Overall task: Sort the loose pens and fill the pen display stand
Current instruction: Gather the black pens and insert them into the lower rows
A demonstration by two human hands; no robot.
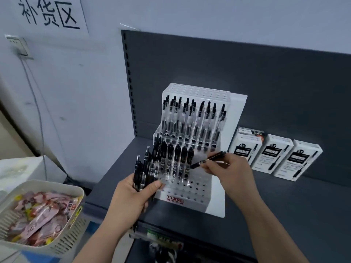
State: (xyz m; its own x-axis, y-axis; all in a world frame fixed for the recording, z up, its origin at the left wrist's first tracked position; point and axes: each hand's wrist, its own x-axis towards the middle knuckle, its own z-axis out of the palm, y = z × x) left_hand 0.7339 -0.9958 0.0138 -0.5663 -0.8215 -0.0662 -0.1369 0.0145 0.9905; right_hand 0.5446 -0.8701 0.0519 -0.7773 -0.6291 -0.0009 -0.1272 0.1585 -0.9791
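Note:
A white stepped pen display stand (pixel 214 202) sits on a dark grey shelf (pixel 284 209). Its upper tier holds several clear pens with black caps (pixel 191 118); the middle rows hold several black pens (pixel 171 154), and the front rows show bare holes. My left hand (pixel 133 196) grips a bundle of black pens (pixel 141 171) at the stand's front left corner. My right hand (pixel 228 168) pinches one black pen (pixel 208 160), tilted with its tip over the right end of the middle row.
Three white pen boxes (pixel 275 154) stand on the shelf to the right of the stand. A cream basket (pixel 62 242) of pink packets sits at the lower left. A wall with a paper sign (pixel 49 14) is behind, and a lower shelf edge (pixel 157 238) lies below.

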